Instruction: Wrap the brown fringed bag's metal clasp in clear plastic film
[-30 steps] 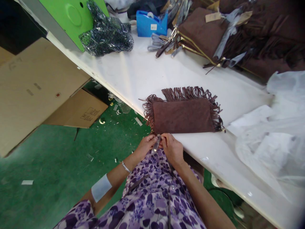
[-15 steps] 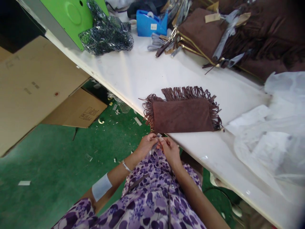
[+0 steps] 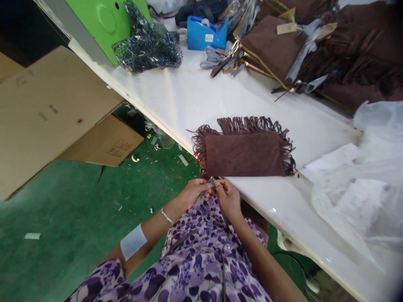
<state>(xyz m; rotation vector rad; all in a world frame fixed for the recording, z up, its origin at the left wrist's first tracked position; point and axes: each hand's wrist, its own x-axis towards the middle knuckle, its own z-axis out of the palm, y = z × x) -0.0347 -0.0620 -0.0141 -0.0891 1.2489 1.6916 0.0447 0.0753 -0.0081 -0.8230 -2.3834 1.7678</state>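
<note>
A brown fringed suede-like pouch [image 3: 244, 154] lies flat on the white table [image 3: 201, 98], its zipper edge along the table's near edge. Just below its left corner my left hand [image 3: 194, 192] and my right hand [image 3: 229, 199] meet, fingertips nearly touching. Between them is a small piece of clear plastic wrap [image 3: 206, 192], pinched by the left thumb and fingers. My right hand's fingers are closed at the wrap's upper end. Whether the wrap covers a zipper pull or strap of the pouch is hidden by the fingers.
Brown pouches [image 3: 273, 46] with tags and plastic-wrapped straps pile up at the back right. A blue tape dispenser [image 3: 206, 35] and a black glittery bundle in plastic [image 3: 151, 52] stand at the back. White tissue [image 3: 349, 184] covers the right side. Cardboard boxes [image 3: 53, 113] stand left.
The camera view has shifted slightly, so the scene sits a little further right. My hands stay together at the plastic wrap, with the right fingers slightly repositioned.
</note>
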